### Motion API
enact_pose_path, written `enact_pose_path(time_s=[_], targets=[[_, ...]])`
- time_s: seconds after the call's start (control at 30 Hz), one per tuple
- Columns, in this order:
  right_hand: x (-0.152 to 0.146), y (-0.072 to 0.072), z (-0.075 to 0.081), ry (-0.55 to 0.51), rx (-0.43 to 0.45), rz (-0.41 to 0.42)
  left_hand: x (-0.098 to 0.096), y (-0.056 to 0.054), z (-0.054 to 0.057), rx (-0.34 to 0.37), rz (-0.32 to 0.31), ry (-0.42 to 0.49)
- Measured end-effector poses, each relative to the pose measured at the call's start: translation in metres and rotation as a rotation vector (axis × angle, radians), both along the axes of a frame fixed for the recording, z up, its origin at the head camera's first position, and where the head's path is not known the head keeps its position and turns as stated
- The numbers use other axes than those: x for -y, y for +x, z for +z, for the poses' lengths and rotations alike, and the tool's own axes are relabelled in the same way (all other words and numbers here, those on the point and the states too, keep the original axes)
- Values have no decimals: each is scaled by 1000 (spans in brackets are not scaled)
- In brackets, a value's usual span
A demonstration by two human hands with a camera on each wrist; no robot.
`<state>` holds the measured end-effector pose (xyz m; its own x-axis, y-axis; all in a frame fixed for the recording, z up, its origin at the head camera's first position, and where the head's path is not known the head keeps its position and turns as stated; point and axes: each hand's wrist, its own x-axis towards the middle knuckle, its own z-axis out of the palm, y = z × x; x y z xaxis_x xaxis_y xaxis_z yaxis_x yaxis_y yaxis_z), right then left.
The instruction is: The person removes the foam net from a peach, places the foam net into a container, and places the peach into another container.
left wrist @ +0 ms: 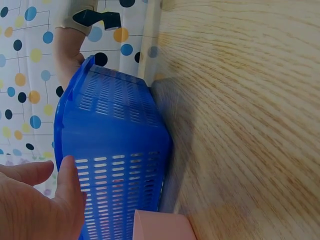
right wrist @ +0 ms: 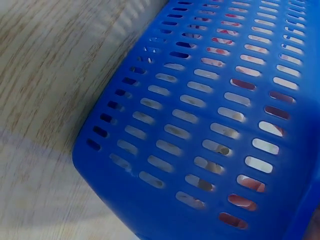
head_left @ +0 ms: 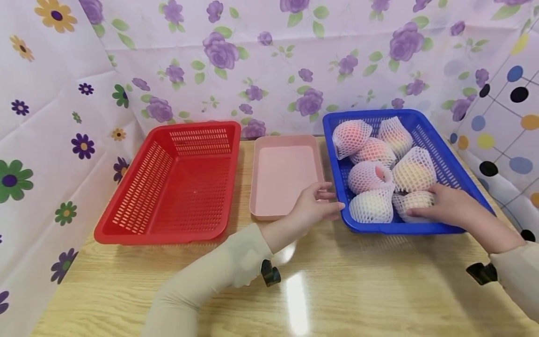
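Note:
Several round reddish-yellow fruits in white foam nets lie in a blue plastic basket [head_left: 404, 228] at the right. My right hand [head_left: 456, 206] reaches over its front rim and grips the netted fruit [head_left: 414, 202] in the front right, thumb on the near side and fingers behind. In the right wrist view the basket wall [right wrist: 200, 115] hides most of that grip. My left hand [head_left: 316, 204] holds nothing; its fingers are loosely bent, with a fingertip at the basket's left rim. The left wrist view shows this hand [left wrist: 40, 200] beside the basket's slotted wall [left wrist: 115, 135].
Between the baskets lies a shallow pink tray [head_left: 286, 180], partly under my left hand in the head view. A red basket [head_left: 191, 185] with nothing in it stands at the left. All stand on a wooden table [head_left: 345, 290], with patterned cloths [head_left: 269, 61] behind and at both sides.

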<state>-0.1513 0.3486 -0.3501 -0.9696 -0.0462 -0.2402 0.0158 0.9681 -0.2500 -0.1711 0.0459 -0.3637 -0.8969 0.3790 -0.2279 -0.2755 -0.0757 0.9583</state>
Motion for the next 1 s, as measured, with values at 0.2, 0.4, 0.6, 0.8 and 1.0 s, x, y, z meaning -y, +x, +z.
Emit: enact_pose_path(time_s=[0.2, 0.4, 0.6, 0.8, 1.0], targets=[[3, -4, 4, -20, 25, 13, -4, -2, -1, 2, 12, -20], [5, -6, 5, -67, 55, -5, -6, -5, -1, 14, 13, -21], [4, -4, 3, -78, 55, -20, -7, -7, -3, 34, -8, -1], [2, -1, 2, -75, 46, -13, -8, -7, -3, 42, -16, -2], [2, -4, 2, -69, 23, -2, -8, -8, -1, 40, -12, -5]])
